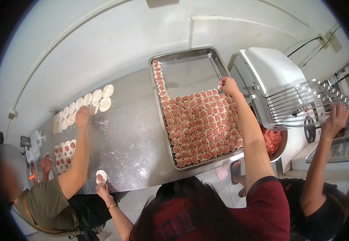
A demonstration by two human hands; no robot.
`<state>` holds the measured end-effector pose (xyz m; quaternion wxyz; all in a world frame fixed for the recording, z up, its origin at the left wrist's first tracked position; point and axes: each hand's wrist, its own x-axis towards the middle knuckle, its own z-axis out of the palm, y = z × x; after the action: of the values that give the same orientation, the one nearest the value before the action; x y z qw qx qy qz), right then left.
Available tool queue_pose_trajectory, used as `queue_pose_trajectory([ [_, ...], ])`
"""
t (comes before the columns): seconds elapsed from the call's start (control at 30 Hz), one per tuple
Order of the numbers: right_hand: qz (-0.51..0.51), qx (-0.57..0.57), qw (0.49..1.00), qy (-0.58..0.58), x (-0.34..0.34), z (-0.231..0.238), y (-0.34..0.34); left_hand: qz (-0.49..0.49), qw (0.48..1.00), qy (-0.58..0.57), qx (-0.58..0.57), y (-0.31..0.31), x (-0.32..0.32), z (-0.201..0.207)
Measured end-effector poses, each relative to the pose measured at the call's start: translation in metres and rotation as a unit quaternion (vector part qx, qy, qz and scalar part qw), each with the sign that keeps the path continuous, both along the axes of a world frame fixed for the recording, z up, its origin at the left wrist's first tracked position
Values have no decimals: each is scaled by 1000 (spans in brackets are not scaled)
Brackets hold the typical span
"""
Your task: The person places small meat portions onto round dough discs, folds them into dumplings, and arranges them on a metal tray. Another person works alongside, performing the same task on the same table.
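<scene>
My left hand (102, 190) is closed at the table's near edge, with a round dough wrapper (104, 174) in its fingers that bears a lump of meat filling. My right arm stretches across the large metal tray (171, 164). Its hand (230, 85) is closed in a pinch on a small dumpling (221, 84), mostly hidden by the fingers, at the tray's right side. Packed rows of open-topped dumplings (200, 124) with reddish filling fill the tray's near part. One single line of them (159, 78) runs up its left wall.
At left, a co-worker's hand (81, 116) reaches over flat wrappers (87, 99) on the steel table (128, 116); filled wrappers (65, 149) lie nearer. A bowl of raw meat (272, 141) stands right of the tray, below a white machine (269, 80). Another person's hand (336, 117) is by a wire rack (289, 102).
</scene>
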<state>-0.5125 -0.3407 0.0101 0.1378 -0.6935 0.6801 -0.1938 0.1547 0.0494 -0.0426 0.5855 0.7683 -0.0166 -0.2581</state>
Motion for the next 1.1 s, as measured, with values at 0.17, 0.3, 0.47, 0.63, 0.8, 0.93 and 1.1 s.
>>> queue_pose_trajectory([
  [0.17, 67, 101, 993, -3, -6, -5, -14, -40, 999, -8, 1, 6, -24, 0],
  [0.3, 115, 121, 986, 13, -9, 0, -15, -77, 997, 11, -11, 12, -28, -1],
  [0.47, 139, 138, 981, 15, -9, 8, -12, -57, 998, 1, -40, 9, -38, 0],
  [0.63, 149, 140, 979, 7, -12, 9, -14, 23, 998, -1, -54, 1, -46, 3],
  [0.8, 170, 129, 977, -4, -15, 4, -19, 54, 998, -5, -44, 0, -49, 1],
  [0.93, 179, 149, 972, 16, -13, 0, -20, 27, 999, 7, -42, 5, -44, -1],
  [1.1, 192, 138, 971, -26, -10, -3, -18, 17, 999, 6, -46, 7, -37, -4],
])
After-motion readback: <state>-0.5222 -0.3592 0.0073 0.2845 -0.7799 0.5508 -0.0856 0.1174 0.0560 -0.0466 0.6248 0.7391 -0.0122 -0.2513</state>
